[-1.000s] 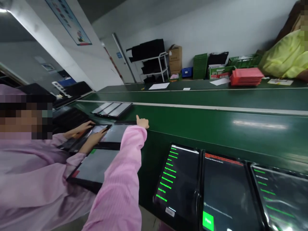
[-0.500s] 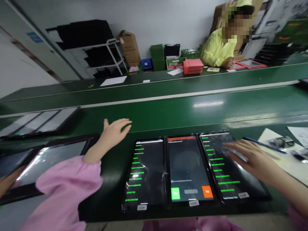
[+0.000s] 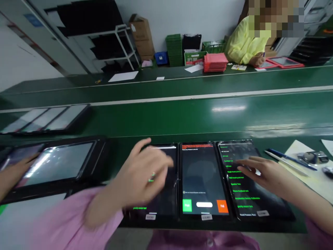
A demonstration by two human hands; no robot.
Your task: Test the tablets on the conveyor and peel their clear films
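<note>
Three dark tablets lie side by side at the near edge of the green bench. My left hand, blurred by motion, hovers over the left tablet, fingers spread and holding nothing. The middle tablet shows green, white and orange buttons along its bottom. My right hand lies open above the right tablet, fingers stretched over its lines of green text. Both my sleeves are pink.
A co-worker's hand rests on a larger tablet at the left. More tablets lie on the conveyor belt. Papers, a pen and a small device sit at the right. Across the bench, a person in yellow writes beside stacked red trays.
My left hand has swung in from the bench onto the left tablet. My right hand has stayed over the right tablet, shifting slightly. The view has tilted a little lower.
</note>
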